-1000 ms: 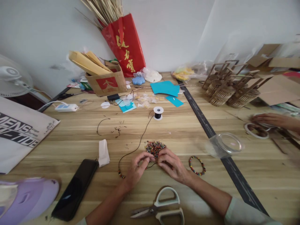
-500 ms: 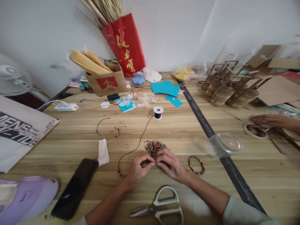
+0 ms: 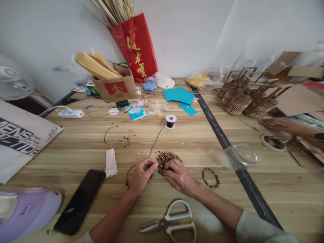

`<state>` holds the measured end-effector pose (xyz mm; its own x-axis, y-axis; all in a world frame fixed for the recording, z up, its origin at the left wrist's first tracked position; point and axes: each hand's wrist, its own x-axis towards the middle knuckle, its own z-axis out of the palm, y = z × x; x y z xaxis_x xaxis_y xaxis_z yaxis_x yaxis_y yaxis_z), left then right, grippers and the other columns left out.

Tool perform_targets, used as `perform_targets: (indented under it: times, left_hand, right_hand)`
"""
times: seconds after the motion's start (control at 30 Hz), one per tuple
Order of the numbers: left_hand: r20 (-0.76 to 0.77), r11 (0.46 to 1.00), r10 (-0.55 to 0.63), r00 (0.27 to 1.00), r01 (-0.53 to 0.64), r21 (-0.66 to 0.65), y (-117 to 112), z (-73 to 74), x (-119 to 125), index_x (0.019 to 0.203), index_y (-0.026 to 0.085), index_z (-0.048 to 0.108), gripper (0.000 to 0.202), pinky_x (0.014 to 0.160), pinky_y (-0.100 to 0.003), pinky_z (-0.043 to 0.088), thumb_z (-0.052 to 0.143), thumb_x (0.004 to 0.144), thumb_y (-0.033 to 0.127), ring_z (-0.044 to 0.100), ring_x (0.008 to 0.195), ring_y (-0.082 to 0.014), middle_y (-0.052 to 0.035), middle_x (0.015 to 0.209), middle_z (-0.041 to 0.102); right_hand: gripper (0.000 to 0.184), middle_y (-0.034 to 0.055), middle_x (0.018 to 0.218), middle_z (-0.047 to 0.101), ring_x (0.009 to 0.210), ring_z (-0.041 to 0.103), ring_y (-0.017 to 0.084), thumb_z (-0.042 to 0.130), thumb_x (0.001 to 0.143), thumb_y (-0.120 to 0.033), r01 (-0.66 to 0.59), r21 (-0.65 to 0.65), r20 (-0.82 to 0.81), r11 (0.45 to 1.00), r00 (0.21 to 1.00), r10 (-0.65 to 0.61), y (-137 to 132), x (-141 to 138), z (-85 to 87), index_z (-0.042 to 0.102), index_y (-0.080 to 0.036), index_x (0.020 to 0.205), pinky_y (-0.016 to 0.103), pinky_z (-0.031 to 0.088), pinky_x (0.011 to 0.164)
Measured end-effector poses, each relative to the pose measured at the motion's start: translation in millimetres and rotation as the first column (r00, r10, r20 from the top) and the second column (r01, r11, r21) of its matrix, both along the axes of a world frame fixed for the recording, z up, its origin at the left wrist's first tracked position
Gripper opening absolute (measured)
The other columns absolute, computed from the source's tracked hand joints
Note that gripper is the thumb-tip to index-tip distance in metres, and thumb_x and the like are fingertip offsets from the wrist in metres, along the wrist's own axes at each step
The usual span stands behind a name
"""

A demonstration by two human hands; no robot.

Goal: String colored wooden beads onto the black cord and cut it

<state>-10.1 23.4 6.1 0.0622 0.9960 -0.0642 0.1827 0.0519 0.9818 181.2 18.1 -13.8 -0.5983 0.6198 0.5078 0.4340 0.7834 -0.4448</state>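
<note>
My left hand (image 3: 142, 175) is closed in a pinch on the black cord (image 3: 157, 139), just left of a pile of small multicoloured beads (image 3: 166, 156). Some beads are threaded on this cord; a few strung beads (image 3: 127, 184) show beside the left wrist and more under the fingers. Fingers curled together, my right hand (image 3: 181, 178) reaches into the near edge of the pile; what its fingertips hold, if anything, is hidden. The cord runs back to a white spool (image 3: 170, 122). To the right lies a finished-looking beaded bracelet (image 3: 211, 178).
Scissors (image 3: 168, 221) with pale handles lie in front of me. At left are a black phone (image 3: 79, 202), folded white paper (image 3: 111, 163) and a purple object (image 3: 32, 211). A clear plastic jar (image 3: 241, 157) lies at right. Another person's hand (image 3: 279, 124) works near a white-rimmed dish (image 3: 265, 146).
My hands, together at the front of the pile before, have parted. The left moved up and left with the cord; the right moved into the beads. The other person's hand shifted left and back.
</note>
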Motion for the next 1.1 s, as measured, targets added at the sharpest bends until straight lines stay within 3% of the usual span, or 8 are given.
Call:
perform_targets:
  times: [0.23, 0.6, 0.83, 1.1]
  left_hand:
    - [0.021, 0.998, 0.022, 1.000, -0.021, -0.053, -0.7, 0.8, 1.0, 0.069, 0.016, 0.061, 0.016, 0.051, -0.020, 0.040, 0.063, 0.074, 0.031, 0.052, 0.055, -0.0108, 0.0018, 0.061, 0.058]
    - [0.076, 0.999, 0.021, 0.997, -0.018, -0.029, -0.7, -3.5, 1.8, 0.067, 0.016, 0.060, 0.019, 0.052, -0.020, 0.039, 0.064, 0.073, 0.033, 0.050, 0.054, -0.0101, 0.0021, 0.058, 0.057]
    - [0.072, 0.999, -0.039, 0.997, 0.040, -0.005, -2.5, -1.1, 3.9, 0.068, 0.016, 0.060, 0.016, 0.053, -0.021, 0.039, 0.061, 0.075, 0.030, 0.049, 0.053, -0.0105, 0.0028, 0.057, 0.055]
    - [-0.039, 0.985, -0.128, 0.991, 0.132, 0.115, -6.5, -10.2, 4.8, 0.071, 0.015, 0.063, 0.011, 0.062, -0.023, 0.044, 0.059, 0.077, 0.023, 0.055, 0.062, -0.0136, -0.0003, 0.065, 0.061]
  right_hand:
    - [0.016, 0.0092, 0.089, 0.058, 0.087, 0.048, 0.022, 0.050, 0.095, -0.022, 0.037, 0.053, 0.139, 0.998, 0.989, -0.044, -1.5, -4.6, -4.1, 0.065, -0.016, 0.095, 0.038, 0.045, 0.080]
    - [0.019, 0.0085, 0.087, 0.058, 0.086, 0.049, 0.021, 0.044, 0.097, -0.019, 0.010, 0.026, 0.142, 1.000, 0.990, -0.014, -1.5, -5.7, -3.0, 0.063, -0.017, 0.092, 0.035, 0.046, 0.078]
    - [0.012, 0.0091, 0.095, 0.061, 0.089, 0.053, 0.020, 0.047, 0.096, -0.017, -0.037, -0.057, -0.055, 0.998, 0.998, 0.034, -0.9, 1.4, -0.9, 0.059, -0.017, 0.097, 0.036, 0.046, 0.080]
    - [0.006, 0.0061, 0.084, 0.064, 0.078, 0.058, 0.018, 0.054, 0.090, -0.015, -0.032, -0.148, -0.255, 0.988, 0.967, -0.007, 1.0, 2.0, 1.0, 0.059, -0.019, 0.093, 0.031, 0.047, 0.072]
